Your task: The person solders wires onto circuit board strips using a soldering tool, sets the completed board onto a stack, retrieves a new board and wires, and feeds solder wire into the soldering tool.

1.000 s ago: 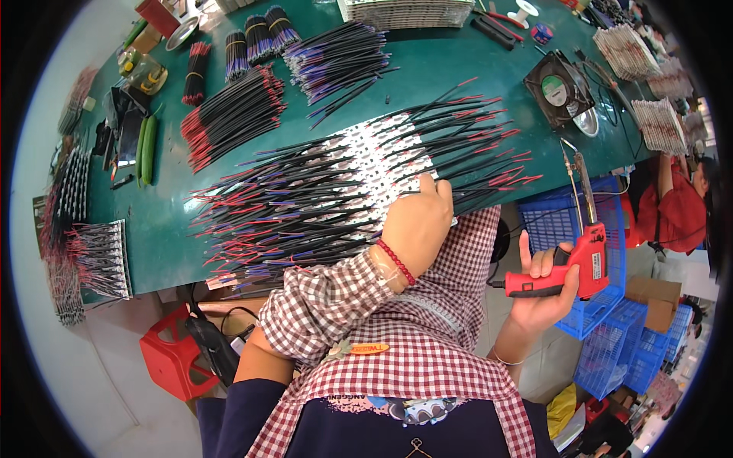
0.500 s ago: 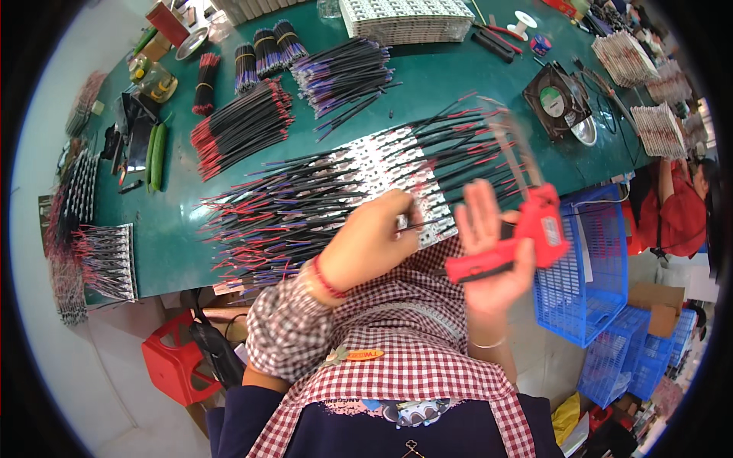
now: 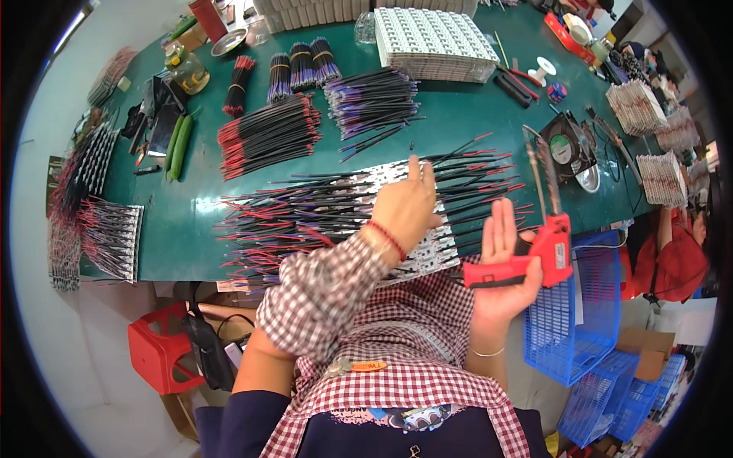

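Observation:
My left hand (image 3: 405,210) lies over a white circuit board panel (image 3: 437,258), with two fingers stretched toward its far edge and the thumb apart. Whether the fingertips press on a wire is hard to see. Black wires with red and purple ends (image 3: 263,240) fan out from the panel to the left, and more wires stick out on its right. Across the palm of my right hand (image 3: 510,304) rests a red soldering gun (image 3: 551,250), held under the thumb with the fingers fairly straight. Its thin metal tip and feed tube point away, right of the wires.
Loose black wires with red tips (image 3: 271,137) and purple-tipped wires (image 3: 370,103) lie beyond the panel. Farther back is a stack of white panels (image 3: 435,42). A fan (image 3: 569,145) stands at right, above blue plastic baskets (image 3: 573,328). Two cucumbers (image 3: 180,146) lie at left.
My left hand has gone from a pinch near the panel's near edge to stretched fingers at its far side. The soldering gun, blurred before, is now steadier. The whole view has shifted slightly.

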Available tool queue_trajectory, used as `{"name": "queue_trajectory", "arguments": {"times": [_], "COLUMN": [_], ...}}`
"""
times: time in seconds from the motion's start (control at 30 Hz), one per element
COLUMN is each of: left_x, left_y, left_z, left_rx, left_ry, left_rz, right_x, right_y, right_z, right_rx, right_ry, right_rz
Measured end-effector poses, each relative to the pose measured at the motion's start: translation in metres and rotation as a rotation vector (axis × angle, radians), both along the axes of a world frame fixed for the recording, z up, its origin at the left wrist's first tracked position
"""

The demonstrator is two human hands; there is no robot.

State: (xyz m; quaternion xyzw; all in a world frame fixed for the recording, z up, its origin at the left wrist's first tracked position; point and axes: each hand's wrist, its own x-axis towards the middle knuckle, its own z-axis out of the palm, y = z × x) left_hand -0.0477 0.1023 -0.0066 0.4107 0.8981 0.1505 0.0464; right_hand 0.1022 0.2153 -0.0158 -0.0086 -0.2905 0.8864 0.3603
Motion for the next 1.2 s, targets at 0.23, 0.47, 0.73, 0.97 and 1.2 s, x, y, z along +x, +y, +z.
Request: {"name": "queue_trajectory", "arguments": {"times": [0.23, 0.47, 0.73, 0.97, 1.2], "left_x": [-0.027, -0.041, -0.039, -0.038, -0.045], "left_y": [0.012, 0.015, 0.018, 0.022, -0.021], "left_z": [-0.026, -0.033, -0.038, -0.051, -0.005], "left_rx": [-0.007, 0.033, 0.103, 0.210, 0.743], "left_ry": [-0.014, -0.134, -0.084, 0.060, -0.368], "left_rz": [-0.026, 0.023, 0.064, 0.075, 0.248], "right_x": [0.020, 0.027, 0.028, 0.020, -0.021], "right_y": [0.025, 0.025, 0.030, 0.027, 0.009], "right_z": [0.006, 0.007, 0.006, 0.015, 0.016], "right_rx": [0.077, 0.059, 0.063, 0.062, -0.246], "right_ry": [-0.020, -0.041, -0.060, -0.042, 0.052], "right_rz": [-0.099, -0.141, -0.143, -0.126, 0.081]}}
